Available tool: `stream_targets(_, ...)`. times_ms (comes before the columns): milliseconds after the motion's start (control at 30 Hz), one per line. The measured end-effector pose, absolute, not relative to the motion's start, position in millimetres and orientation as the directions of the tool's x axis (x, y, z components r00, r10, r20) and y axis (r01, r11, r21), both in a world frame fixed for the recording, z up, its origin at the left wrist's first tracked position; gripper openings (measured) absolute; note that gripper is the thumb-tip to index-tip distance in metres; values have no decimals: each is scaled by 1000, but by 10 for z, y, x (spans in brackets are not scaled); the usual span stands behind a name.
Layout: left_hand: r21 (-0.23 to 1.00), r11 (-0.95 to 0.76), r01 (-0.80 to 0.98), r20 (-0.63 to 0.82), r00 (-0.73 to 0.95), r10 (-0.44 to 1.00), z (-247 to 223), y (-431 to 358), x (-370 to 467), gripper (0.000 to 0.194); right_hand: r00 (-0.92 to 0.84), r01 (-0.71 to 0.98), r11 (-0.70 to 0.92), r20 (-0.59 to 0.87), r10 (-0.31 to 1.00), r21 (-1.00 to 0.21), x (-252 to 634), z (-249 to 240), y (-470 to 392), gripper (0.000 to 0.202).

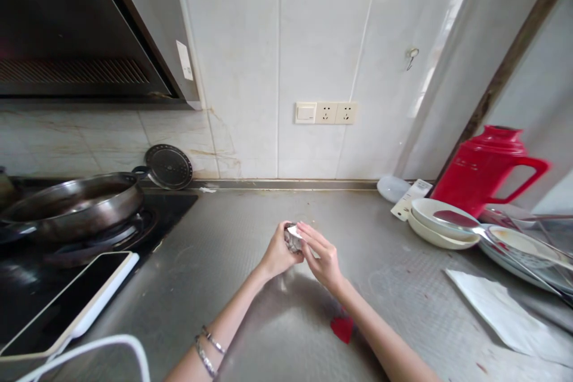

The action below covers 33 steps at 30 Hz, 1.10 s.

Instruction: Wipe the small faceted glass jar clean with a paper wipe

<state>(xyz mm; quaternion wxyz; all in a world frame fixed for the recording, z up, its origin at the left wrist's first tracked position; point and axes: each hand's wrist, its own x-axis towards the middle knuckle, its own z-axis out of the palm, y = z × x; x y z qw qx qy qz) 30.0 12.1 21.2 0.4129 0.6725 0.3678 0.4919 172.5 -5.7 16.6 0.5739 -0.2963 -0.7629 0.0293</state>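
Above the middle of the steel counter (250, 322), my left hand (278, 255) is closed around a small greyish, mottled round object (292, 243); its exact kind is too small to make out. My right hand (323, 255) pinches a small white piece of tissue (294, 231) against the top of that object. The fingers of both hands nearly meet around it, hiding part of it. A small red object (342, 329) lies on the counter, partly covered by my right forearm.
To the left, a metal pan (80, 206) sits on the black stove, with a phone (67, 304) and a white cable (111, 340) in front. On the right are a red thermos jug (483, 170), stacked bowls (441, 236), a spoon and a folded white tissue (505, 313).
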Motion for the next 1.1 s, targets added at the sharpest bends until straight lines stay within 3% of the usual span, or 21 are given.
stream_targets(200,919,-378,107,321,351,880,225,44,337,73,82,270,577,615,784,-771,1716,200,-37,30)
stream_targets(367,940,-326,103,266,382,885,265,6,357,71,210,181,380,413,886,-907,1773,259,39,43)
stream_targets(433,943,-314,110,260,346,901,266,15,365,69,244,210,417,460,854,-884,1796,285,27,41)
stream_targets(500,947,-297,124,252,291,923,258,39,365,67,185,289,543,603,776,-788,1813,308,-10,31)
stream_targets(567,946,-298,127,259,254,932,246,72,357,64,-4,372,712,765,643,-596,1823,318,-50,25)
stream_targets(633,933,-341,117,304,249,919,232,101,346,61,-225,400,829,835,502,-391,1820,310,-74,29)
stream_targets(733,904,-416,98,373,293,880,219,108,343,61,-333,393,871,837,433,-294,1799,280,-75,35)
stream_targets(800,896,-428,121,376,311,873,219,86,353,62,-261,390,841,830,492,-376,1779,268,-72,33)
stream_targets(900,900,-387,201,322,292,900,225,44,376,58,-92,341,726,747,658,-597,1752,277,-73,28)
stream_targets(1000,925,-342,164,279,317,906,225,29,388,62,40,224,554,576,817,-802,1737,300,-60,29)
stream_targets(1100,944,-307,122,256,319,913,217,39,382,69,98,118,390,401,911,-913,1737,313,-12,36)
